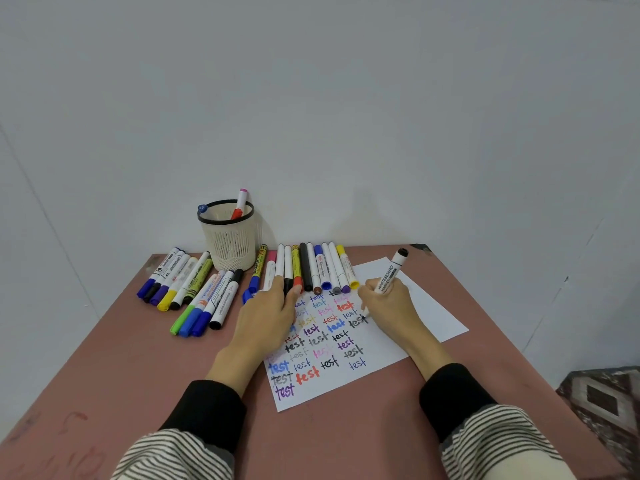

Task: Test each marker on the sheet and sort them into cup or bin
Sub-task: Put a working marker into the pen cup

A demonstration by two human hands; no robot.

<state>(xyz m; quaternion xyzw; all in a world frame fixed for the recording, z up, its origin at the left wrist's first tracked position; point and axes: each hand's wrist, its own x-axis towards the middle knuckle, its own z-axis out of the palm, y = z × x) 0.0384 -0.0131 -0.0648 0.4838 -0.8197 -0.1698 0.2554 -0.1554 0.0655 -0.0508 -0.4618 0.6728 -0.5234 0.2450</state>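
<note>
My right hand grips a white whiteboard marker with a black end, its tip down on the white test sheet beside a black "test" word. The sheet carries several coloured "test" words. My left hand rests flat on the sheet's upper left, fingertips touching the caps in a row of markers lying along the sheet's far edge. A cream mesh cup with a black rim stands behind, holding a red-and-pink marker.
Two loose groups of markers lie left of the cup: one at the far left, another nearer. A second white sheet lies under the first to the right. The pink table ends at a grey wall. No bin is in view.
</note>
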